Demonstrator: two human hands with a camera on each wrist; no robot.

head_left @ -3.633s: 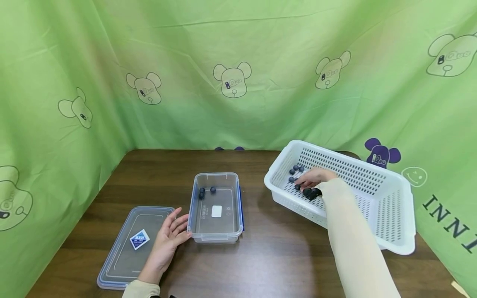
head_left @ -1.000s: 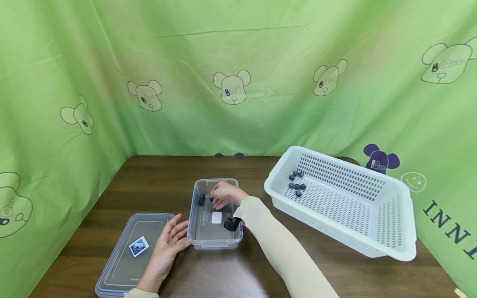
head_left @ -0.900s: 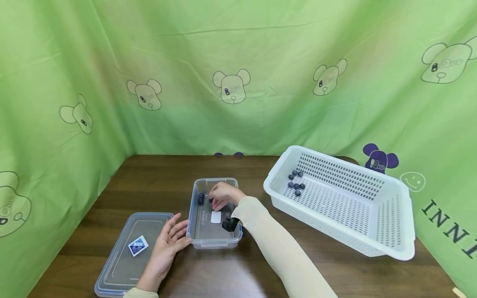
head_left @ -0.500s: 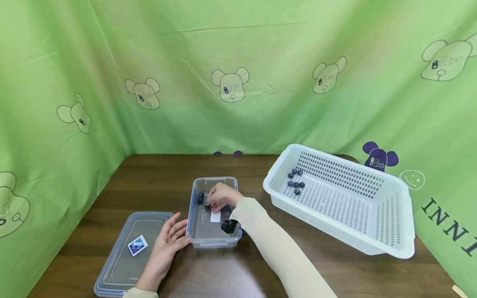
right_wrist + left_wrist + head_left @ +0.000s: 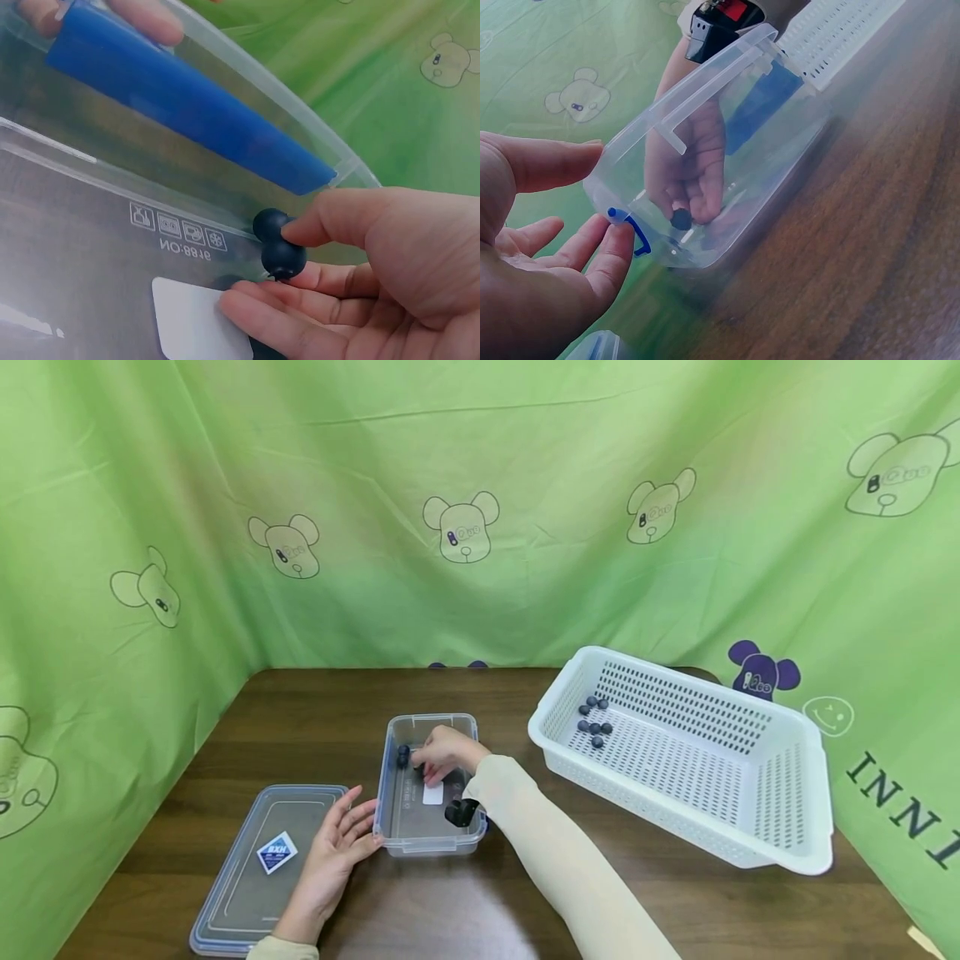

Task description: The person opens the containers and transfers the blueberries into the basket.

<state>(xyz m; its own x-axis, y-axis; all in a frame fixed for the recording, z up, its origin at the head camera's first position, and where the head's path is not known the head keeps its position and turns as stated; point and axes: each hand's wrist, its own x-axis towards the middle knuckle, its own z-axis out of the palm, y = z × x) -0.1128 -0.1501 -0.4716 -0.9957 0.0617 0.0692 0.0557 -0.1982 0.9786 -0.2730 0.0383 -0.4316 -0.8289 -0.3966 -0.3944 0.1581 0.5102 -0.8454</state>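
Observation:
My left hand [image 5: 337,852] rests against the near left corner of a clear plastic container [image 5: 431,842]. Its thumb touches the rim and its fingers spread loosely along the outside wall. Inside the container, my right hand [image 5: 447,753] reaches low over the floor. Its curled fingertips pinch a dark blueberry [image 5: 283,259], with another blueberry [image 5: 268,223] against it. In the left wrist view a blueberry [image 5: 680,218] shows through the wall at the right fingertips. More blueberries [image 5: 403,756] sit at the container's left side. The right fingers partly hide the container floor.
A white perforated basket [image 5: 675,827] stands to the right with several blueberries [image 5: 595,728] at its left end. The container's clear blue-edged lid [image 5: 255,893] lies flat on the left, partly under my left forearm. A green printed curtain [image 5: 360,610] surrounds the brown table [image 5: 510,893].
My right hand has moved from the basket to inside the container, then shifted slightly left there. Fewer blueberries lie in the basket. My left hand keeps its place at the container's corner.

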